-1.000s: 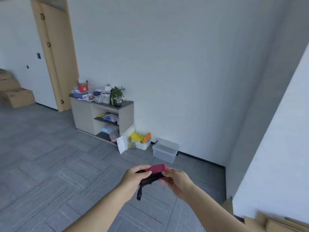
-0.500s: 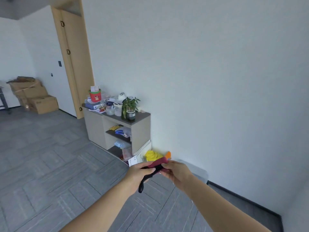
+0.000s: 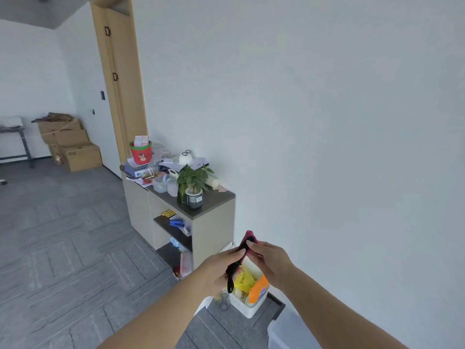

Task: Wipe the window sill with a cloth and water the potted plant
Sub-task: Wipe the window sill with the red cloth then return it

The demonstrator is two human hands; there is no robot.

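Both hands meet low in the view, fingertips almost touching. The left hand (image 3: pixel 218 269) pinches the cloth (image 3: pixel 249 240) between thumb and curled fingers. The right hand (image 3: pixel 273 260) pinches it from the other side, with its fingers bent over the top edge. The cloth is red and bunched, and its tip pokes up just above the fingers. A black strap (image 3: pixel 230 279) hangs down under the left thumb (whether it belongs to the cloth cannot be told).

The plant (image 3: pixel 192 181) stands upright up and to the left of the hands, well apart from them, in a pale pot on the near end of a cabinet (image 3: pixel 214 230). Beyond the plant, at the far end of the same top, sits a red bucket (image 3: pixel 140 152) among papers and small clutter. Directly below the hands a white basket (image 3: pixel 247 307) sits on the floor against the wall, with yellow and orange packs in it. A clear bin (image 3: pixel 281 331) shows under the right forearm. Far off to the left of the left arm, cardboard boxes (image 3: pixel 73 147) are stacked near a wooden door (image 3: pixel 120 84).
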